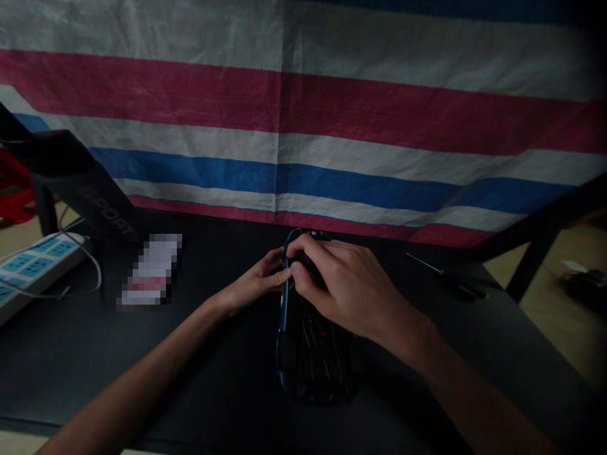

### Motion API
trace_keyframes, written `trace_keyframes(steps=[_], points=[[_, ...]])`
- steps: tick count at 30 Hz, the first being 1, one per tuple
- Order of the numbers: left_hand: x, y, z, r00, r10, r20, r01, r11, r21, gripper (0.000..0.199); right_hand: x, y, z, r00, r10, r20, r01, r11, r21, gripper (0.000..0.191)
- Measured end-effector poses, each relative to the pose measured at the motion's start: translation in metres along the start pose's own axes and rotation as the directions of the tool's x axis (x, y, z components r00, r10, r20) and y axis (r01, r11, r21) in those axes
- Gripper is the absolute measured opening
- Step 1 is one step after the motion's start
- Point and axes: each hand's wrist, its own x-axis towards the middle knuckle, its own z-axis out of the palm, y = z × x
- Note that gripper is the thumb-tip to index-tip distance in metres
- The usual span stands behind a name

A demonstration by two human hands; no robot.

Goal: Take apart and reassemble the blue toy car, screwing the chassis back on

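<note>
A toy car (317, 366) with a dark blue edge lies upside down on the black table, its black underside and wheels facing up. My left hand (260, 278) grips the car's left side near its far end, thumb on the edge. Over the far part of the underside bends my right hand (341, 278), its thumb and forefinger closed close together by the left edge. Whatever is between those fingertips is hidden. Off to the right lies a screwdriver (467, 291) with a thin metal shaft and a dark handle, apart from both hands.
A white power strip (47, 265) with blue sockets and a grey cable stands at the left. Near it lies a pixelated pale item (152, 268). A dark piece lettered SPORT (102, 202) leans behind. Striped sheeting (303, 126) hangs along the table's (213, 392) back edge.
</note>
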Motion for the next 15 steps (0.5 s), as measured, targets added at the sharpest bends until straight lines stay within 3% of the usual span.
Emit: trace_keyframes(steps=[4,9,15], points=[[0.0007,-0.0011,-0.0003,1.000,0.021,0.001,-0.021,1.000,0.014,0.061,0.0001,0.0032,0.0050,0.983,-0.175,-0.050,0.177,0.984,0.036,0.030],[0.0010,-0.0011,0.0012,1.000,-0.020,-0.014,0.019,1.000,-0.009,0.065,-0.0020,0.0053,0.0061,0.996,-0.064,-0.063,0.060,0.996,-0.071,0.025],[-0.0003,0.0017,0.0035,1.000,0.011,-0.016,-0.010,1.000,0.016,0.060,-0.0020,0.0082,0.0069,0.975,-0.221,-0.040,0.223,0.971,0.083,0.031]])
